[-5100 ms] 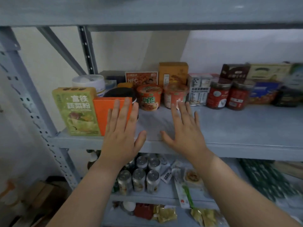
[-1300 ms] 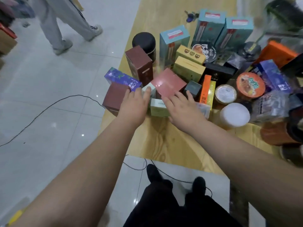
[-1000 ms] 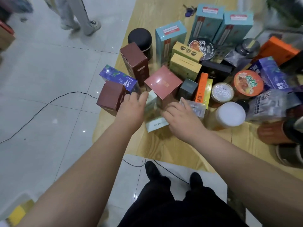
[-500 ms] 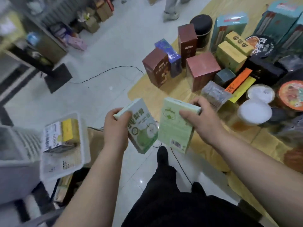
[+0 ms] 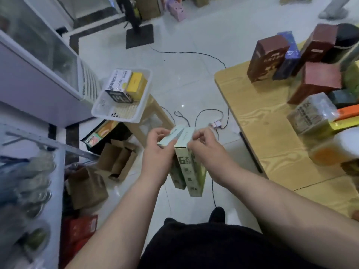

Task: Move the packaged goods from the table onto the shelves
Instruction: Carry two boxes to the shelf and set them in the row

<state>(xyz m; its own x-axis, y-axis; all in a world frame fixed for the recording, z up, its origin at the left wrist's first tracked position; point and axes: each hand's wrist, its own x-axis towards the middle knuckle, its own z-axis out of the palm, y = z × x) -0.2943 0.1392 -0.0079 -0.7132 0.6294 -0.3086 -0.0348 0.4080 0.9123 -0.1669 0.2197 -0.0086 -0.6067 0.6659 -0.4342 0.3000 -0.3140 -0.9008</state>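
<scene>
I hold two pale green cartons side by side over the floor, in front of my body. My left hand (image 5: 157, 152) grips the top of the left carton (image 5: 176, 175). My right hand (image 5: 206, 147) pinches the top of the right carton (image 5: 194, 177). The two cartons touch each other and hang nearly upright. The wooden table (image 5: 252, 121) stands to my right with several packaged boxes on it, among them a dark red box (image 5: 267, 57) and a brick-red box (image 5: 318, 80). The grey shelf unit (image 5: 37, 144) is at my left edge, blurred.
A white basket (image 5: 120, 115) holding two boxes sits on a beige stool (image 5: 155, 113) ahead left. Open cardboard boxes (image 5: 116, 162) lie on the floor near the shelf. Cables (image 5: 194, 53) run across the tiled floor. A glass-fronted cabinet (image 5: 38, 61) stands far left.
I have turned left, away from the table and toward the shelf. The two cartons, held apart with their faces up, have come together and now hang upright.
</scene>
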